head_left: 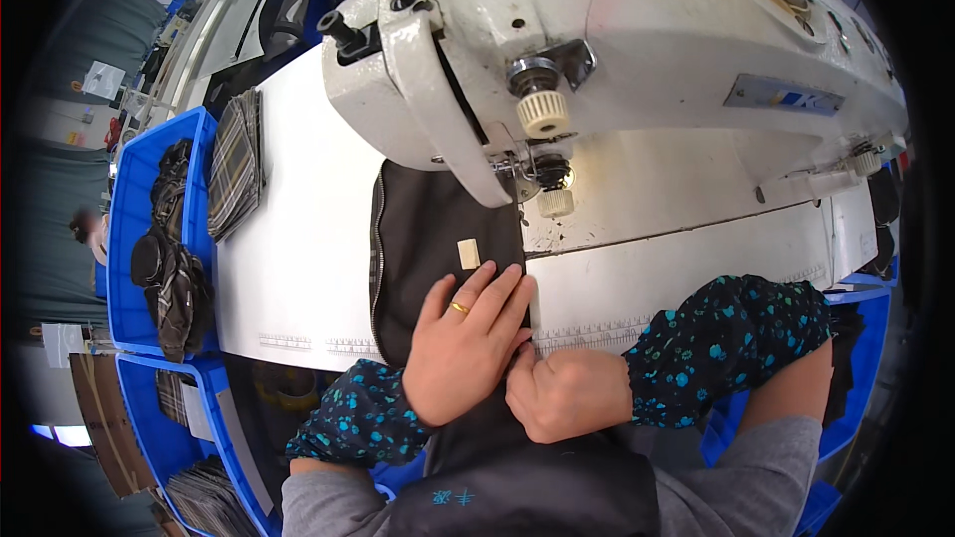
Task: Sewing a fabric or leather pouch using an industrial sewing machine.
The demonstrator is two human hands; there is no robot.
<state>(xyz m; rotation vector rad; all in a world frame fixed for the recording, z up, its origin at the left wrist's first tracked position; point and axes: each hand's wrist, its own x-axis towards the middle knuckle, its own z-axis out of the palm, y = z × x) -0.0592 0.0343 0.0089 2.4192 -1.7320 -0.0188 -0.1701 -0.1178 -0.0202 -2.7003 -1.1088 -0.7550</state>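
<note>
A black fabric piece [428,214] lies on the white sewing table, its far end under the head of a white sewing machine [657,50]. A zipper [377,249] runs down its left edge, and a small cream tag [469,254] sits on top. My left hand [463,343], with a ring on one finger, rests flat on the fabric near its right edge, fingers stretched toward the machine. Beside it, my right hand [569,393] is closed, thumb and fingers pinching the fabric's near right edge; the fingertips are partly hidden. The needle area is mostly covered by the machine head.
Plaid fabric pieces [237,164] are stacked at the table's left edge. A blue bin [117,268] beside it holds dark bundled pieces, with another blue bin [134,408] nearer me. A further blue bin [875,368] stands at the right. Ruler markings [597,333] line the table's front.
</note>
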